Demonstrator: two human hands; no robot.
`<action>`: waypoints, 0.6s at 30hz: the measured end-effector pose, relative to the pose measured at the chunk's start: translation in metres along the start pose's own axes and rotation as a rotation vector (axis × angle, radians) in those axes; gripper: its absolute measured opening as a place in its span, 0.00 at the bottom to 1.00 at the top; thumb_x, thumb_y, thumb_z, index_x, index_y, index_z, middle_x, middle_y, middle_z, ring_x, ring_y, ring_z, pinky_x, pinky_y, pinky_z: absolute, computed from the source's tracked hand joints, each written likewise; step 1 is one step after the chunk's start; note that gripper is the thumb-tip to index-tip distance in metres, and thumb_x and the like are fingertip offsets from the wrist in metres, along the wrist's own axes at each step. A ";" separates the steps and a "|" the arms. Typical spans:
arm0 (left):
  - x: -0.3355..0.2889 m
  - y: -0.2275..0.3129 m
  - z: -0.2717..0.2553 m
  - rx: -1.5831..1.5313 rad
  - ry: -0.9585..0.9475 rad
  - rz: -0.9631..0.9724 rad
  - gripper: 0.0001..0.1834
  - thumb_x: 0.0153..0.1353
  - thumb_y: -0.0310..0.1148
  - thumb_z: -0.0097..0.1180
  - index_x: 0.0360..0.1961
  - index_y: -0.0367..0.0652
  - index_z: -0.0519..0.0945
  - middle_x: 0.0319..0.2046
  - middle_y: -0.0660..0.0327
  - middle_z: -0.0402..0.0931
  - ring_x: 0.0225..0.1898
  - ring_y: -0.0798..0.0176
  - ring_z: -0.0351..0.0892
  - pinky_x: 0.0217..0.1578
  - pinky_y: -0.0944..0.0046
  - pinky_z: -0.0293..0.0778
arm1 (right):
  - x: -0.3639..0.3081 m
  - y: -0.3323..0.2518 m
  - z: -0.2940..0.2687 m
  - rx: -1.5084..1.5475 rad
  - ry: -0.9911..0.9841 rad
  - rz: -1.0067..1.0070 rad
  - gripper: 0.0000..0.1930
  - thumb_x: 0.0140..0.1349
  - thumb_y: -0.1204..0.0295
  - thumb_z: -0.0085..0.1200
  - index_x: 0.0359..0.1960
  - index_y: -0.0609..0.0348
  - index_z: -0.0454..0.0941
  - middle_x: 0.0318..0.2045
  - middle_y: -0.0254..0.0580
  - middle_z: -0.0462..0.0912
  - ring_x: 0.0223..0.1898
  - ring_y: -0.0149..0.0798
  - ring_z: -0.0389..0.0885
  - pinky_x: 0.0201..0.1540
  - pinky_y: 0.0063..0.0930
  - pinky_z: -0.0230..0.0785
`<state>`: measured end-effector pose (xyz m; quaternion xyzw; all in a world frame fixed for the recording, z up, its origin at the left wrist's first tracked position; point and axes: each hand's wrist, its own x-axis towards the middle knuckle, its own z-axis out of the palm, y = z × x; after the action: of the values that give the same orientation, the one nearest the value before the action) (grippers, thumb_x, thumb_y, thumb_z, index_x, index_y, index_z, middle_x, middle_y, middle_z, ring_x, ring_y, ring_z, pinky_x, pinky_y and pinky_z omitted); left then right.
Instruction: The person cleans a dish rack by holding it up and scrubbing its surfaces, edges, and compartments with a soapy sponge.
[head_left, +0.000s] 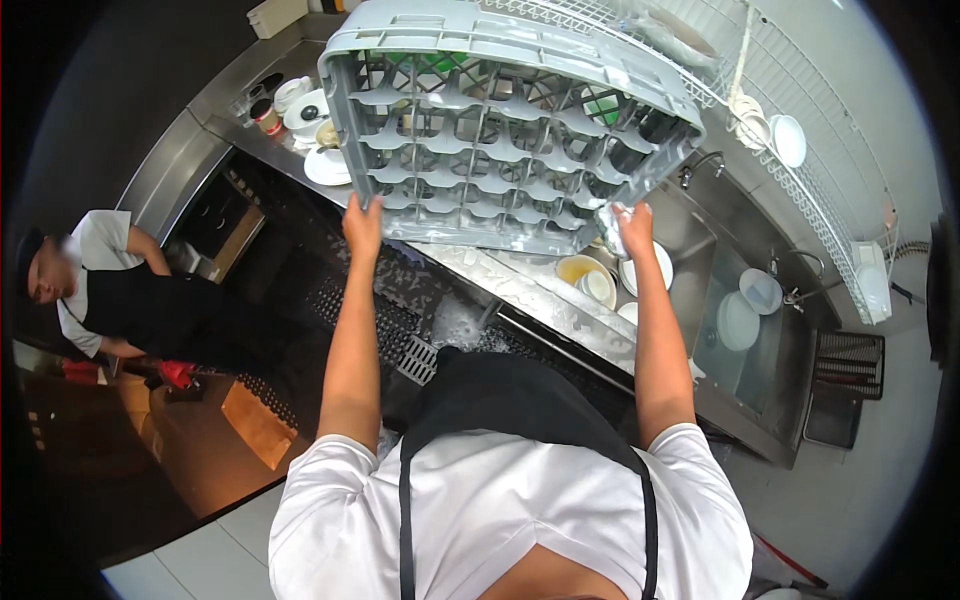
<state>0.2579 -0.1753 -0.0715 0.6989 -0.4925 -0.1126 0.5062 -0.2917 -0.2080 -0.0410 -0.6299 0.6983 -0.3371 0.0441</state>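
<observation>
Apron (500, 392): black, over a white shirt (520, 485), at 6 o'clock.
Left hand (362, 222): clamped on the rack (520, 146) at its 8 o'clock corner.
Right hand (636, 230): clamped on the rack near its 4 o'clock corner, with a foamy pad (608, 222) at the fingers.
Rack: grey, many-celled, at 12 o'clock, tilted up over the bench (490, 280) with its cells facing the person; suds spot its frame. Whether its lower edge touches the bench, I cannot tell.
Grate (417, 360): in the dark, wet floor, between 7 and 8 o'clock.
Bench: steel, wet and streaked with suds.
Yellow bowl (573, 268): between 2 and 3 o'clock, just beside a white bowl (599, 288) and near the right hand.
Sink (765, 378): at 3 o'clock, white plates (738, 322) lying in it, a curved tap (797, 297) beside it.
Crockery (327, 166): white, crowded on the bench between 10 and 11 o'clock, left of the rack.
Wire shelf (812, 200): white, on the wall at 2 o'clock, carrying pale dishes (788, 140).
Co-worker (110, 285): at 9 o'clock, in a dark cap and apron, well apart from the rack.
</observation>
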 end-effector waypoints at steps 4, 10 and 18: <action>0.014 0.026 -0.015 0.124 0.026 0.092 0.13 0.66 0.37 0.62 0.47 0.40 0.82 0.36 0.44 0.85 0.40 0.37 0.84 0.41 0.44 0.75 | -0.030 -0.018 -0.014 0.116 -0.001 0.053 0.20 0.60 0.63 0.65 0.44 0.71 0.80 0.40 0.66 0.85 0.44 0.64 0.83 0.48 0.50 0.73; 0.021 0.036 -0.068 0.044 0.146 0.307 0.13 0.68 0.33 0.60 0.48 0.35 0.81 0.42 0.44 0.82 0.44 0.39 0.81 0.46 0.47 0.74 | -0.067 -0.047 -0.020 0.287 -0.006 0.013 0.18 0.60 0.67 0.66 0.43 0.71 0.79 0.40 0.64 0.85 0.43 0.61 0.84 0.48 0.49 0.73; 0.062 0.185 -0.190 0.158 0.394 0.707 0.12 0.68 0.28 0.59 0.51 0.39 0.83 0.43 0.52 0.82 0.44 0.48 0.83 0.45 0.57 0.77 | -0.108 -0.067 0.055 0.947 -0.181 0.292 0.13 0.61 0.69 0.67 0.40 0.68 0.83 0.34 0.42 0.88 0.34 0.34 0.83 0.37 0.33 0.74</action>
<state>0.3067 -0.1118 0.1884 0.5318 -0.6030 0.2422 0.5430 -0.1860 -0.1314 -0.0872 -0.4634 0.5430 -0.5511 0.4321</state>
